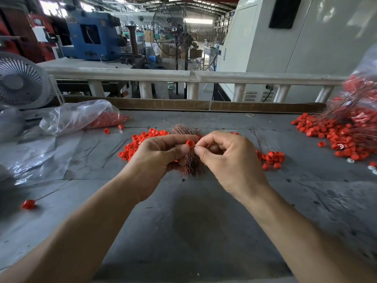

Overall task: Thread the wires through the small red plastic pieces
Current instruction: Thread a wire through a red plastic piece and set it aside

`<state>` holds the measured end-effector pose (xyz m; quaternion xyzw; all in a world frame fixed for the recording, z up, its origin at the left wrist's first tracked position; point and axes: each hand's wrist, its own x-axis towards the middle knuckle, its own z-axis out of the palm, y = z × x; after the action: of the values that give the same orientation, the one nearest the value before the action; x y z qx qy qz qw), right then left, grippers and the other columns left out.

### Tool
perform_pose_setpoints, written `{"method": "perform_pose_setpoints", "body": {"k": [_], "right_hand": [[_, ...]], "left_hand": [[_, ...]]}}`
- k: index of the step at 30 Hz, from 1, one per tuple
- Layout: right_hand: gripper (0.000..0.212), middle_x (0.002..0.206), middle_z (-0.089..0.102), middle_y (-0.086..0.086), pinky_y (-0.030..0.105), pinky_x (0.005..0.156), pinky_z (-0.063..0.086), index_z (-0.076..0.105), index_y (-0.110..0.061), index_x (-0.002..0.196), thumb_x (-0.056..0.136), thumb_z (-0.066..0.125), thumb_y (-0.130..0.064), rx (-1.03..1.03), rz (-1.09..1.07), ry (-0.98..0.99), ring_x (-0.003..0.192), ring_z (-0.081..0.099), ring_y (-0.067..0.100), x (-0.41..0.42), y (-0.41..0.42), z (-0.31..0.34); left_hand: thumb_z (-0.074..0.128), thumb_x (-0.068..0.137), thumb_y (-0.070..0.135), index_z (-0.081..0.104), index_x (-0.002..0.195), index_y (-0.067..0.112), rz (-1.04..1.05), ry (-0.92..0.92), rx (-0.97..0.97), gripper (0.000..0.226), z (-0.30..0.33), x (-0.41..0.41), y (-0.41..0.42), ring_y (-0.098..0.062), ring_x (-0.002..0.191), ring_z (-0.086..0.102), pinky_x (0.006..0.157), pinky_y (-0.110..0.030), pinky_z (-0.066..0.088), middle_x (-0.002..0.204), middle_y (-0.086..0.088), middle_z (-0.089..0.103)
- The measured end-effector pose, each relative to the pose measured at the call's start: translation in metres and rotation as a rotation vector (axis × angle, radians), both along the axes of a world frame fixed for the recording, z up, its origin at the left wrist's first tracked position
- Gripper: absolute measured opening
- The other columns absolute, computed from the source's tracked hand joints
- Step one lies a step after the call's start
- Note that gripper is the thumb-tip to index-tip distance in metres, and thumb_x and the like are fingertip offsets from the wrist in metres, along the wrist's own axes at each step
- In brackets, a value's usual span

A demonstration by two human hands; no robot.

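1. The grey worktop (204, 211) fills the lower view; a white rail (189, 75) runs along its far side.
2. A big heap of red caps with wires through them (342, 135) lies at the far right, spilling from a clear bag (365, 78).
3. A second clear bag (79, 115) lies at the far left with red caps inside; a white fan (22, 80) stands behind it.
4. Loose red caps (138, 144) lie in a pile behind the left hand; a smaller cluster (271, 159) sits just right of the right hand.
5. A bundle of copper wires (190, 162) lies on the worktop beneath both hands.
6. The left hand (159, 156) pinches one red cap (190, 143) between thumb and forefinger, above the bundle.
7. The right hand (226, 158) has its thumb and forefinger pressed together just beside that cap; the wire between them is too thin to make out.
8. One threaded cap (29, 204) lies alone near the left edge.
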<state>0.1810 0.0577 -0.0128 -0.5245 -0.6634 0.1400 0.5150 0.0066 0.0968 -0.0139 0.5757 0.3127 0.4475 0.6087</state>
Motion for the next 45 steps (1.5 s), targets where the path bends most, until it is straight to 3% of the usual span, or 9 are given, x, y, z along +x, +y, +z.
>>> {"method": "perform_pose_setpoints", "body": {"k": [24,45], "right_hand": [[0.017,0.052,0.057,-0.018,0.008,0.049,0.035,0.072,-0.026,0.072,0.086,0.077,-0.018,-0.004,-0.031,-0.05,0.05,0.054,0.003,0.002,0.0007,0.0017],[0.016,0.052,0.057,-0.019,0.007,0.05,0.036,0.072,-0.026,0.074,0.087,0.078,-0.018,0.012,-0.017,-0.072,0.051,0.056,0.002,-0.001,-0.0038,0.0051]], "left_hand": [[0.069,0.077,0.018,0.082,0.102,0.02,-0.028,0.011,-0.001,0.028,0.0008,0.0,-0.0022,-0.014,0.072,0.056,0.068,-0.024,0.056,0.083,-0.006,0.069],[0.065,0.079,0.014,0.083,0.099,0.019,-0.033,-0.036,-0.018,0.028,0.0031,0.0006,-0.0039,-0.018,0.075,0.056,0.07,-0.026,0.057,0.087,-0.011,0.067]]}}
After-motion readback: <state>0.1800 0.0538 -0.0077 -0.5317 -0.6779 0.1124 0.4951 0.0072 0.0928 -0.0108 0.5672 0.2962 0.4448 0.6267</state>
